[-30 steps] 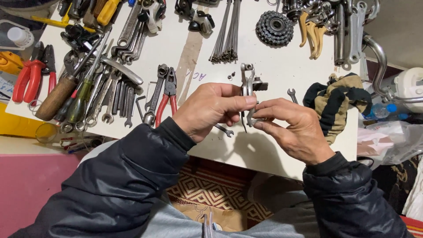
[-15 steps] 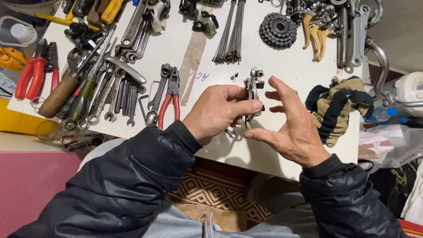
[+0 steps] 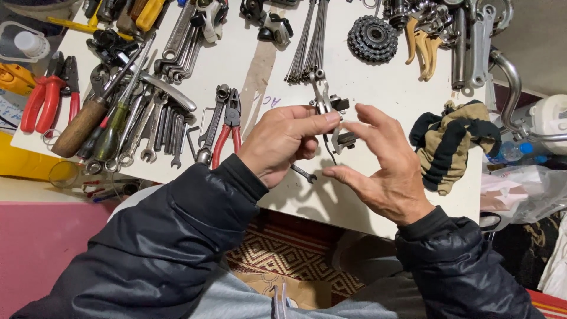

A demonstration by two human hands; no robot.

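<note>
Nearest the camera, the right hand [image 3: 387, 171] has opened: half a second ago its fingers were loosening off the silver metal bicycle brake caliper with black pads [image 3: 329, 112], a second ago they pinched it, and now they are spread, just right of the caliper and only brushing its lower pad at most. The left hand [image 3: 282, 142] alone carries the caliper, thumb and forefinger gripping its upper arm, held upright above the white desk [image 3: 354, 201]. A small silver spanner [image 3: 302, 172] lies below the caliper. Left of it lie red-handled pliers [image 3: 227, 127]; right, striped black-and-tan gloves [image 3: 446, 145]; beyond, a dark toothed sprocket cluster [image 3: 372, 38].
</note>
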